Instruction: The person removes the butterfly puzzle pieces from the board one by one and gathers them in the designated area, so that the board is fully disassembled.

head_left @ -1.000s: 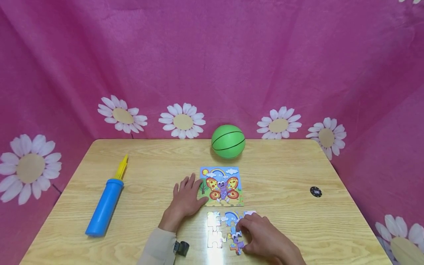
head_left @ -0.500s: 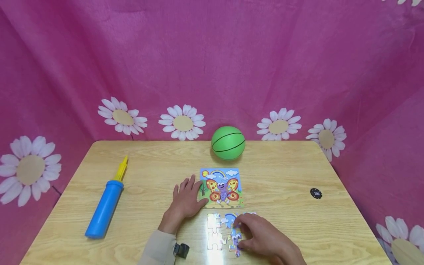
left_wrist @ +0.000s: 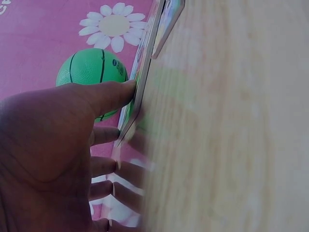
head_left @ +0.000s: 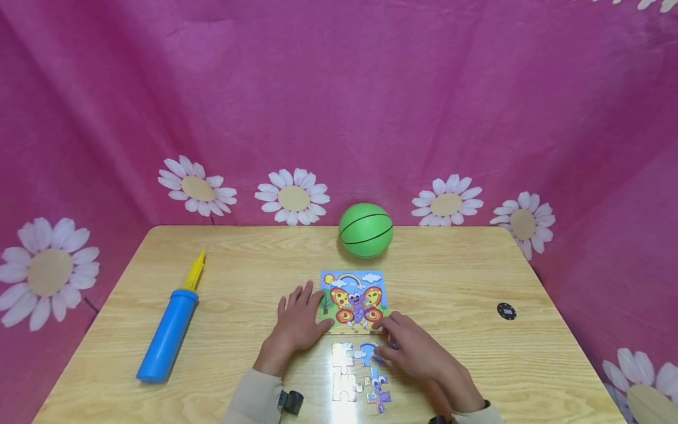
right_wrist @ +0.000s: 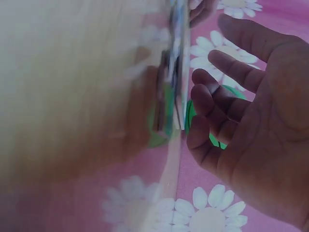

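In the head view my left hand (head_left: 296, 324) rests on the table, fingers spread. Its thumb and index finger touch the left side of a square butterfly picture board (head_left: 354, 294); the left wrist view shows the thumb (left_wrist: 113, 94) at the board's edge. Just below lie several jigsaw pieces: pale ones joined at the left (head_left: 344, 386), a rainbow piece (head_left: 368, 353) and a purple butterfly-face piece (head_left: 378, 384). My right hand (head_left: 415, 350) hovers over the pieces' upper right, covering part of them. In the right wrist view its fingers (right_wrist: 207, 104) curl loosely, holding nothing.
Behind the board sits a green ball (head_left: 366, 230) with black lines. A blue hand pump (head_left: 168, 333) with a yellow nozzle lies at the left, and a black chip marked 100 (head_left: 507, 311) at the right. A pink flowered curtain (head_left: 339, 106) surrounds the table.
My right hand has let go of the butterfly-face piece and moved up and away from it, toward the picture board's lower right corner. The left hand has stayed in place.
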A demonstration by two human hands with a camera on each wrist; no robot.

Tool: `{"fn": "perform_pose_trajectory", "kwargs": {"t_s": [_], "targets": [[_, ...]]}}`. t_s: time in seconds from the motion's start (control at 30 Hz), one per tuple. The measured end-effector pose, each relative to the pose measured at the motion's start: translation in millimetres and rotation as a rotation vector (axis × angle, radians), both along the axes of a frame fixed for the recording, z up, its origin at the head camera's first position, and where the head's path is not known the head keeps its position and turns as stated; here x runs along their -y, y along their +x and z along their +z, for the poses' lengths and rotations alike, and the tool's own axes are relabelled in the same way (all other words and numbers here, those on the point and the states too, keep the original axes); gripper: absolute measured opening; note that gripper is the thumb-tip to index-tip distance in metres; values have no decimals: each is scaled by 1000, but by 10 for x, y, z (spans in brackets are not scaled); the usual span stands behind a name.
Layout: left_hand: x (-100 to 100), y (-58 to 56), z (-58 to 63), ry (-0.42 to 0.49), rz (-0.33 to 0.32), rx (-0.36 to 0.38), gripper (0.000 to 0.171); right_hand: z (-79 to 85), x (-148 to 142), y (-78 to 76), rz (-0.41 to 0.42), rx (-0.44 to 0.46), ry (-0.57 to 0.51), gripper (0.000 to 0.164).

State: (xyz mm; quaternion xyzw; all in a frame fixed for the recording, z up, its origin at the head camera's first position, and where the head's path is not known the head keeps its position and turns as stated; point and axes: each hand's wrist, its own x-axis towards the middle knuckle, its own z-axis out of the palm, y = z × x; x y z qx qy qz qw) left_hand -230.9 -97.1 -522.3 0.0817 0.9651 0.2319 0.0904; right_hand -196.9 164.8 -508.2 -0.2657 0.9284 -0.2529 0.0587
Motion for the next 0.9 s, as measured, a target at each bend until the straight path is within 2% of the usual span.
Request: {"fn": "perform_pose_trajectory", "kwargs": {"t_s": [0.27,0.57,0.7,0.9], "targets": [[-16,11,4,-10,-5,2,64,-13,-9,-179,-49,39,43,36],[-24,7,-2,-18,1,3,64,-13,-2,-409,-76,17,91,37],[-27,2,7,-15,-3,5,64,-37,14,-475,-88,44,90,42],[-16,-1,-2,-35,1,14,64,-73,83,-553,-123,47,97,40]]}}
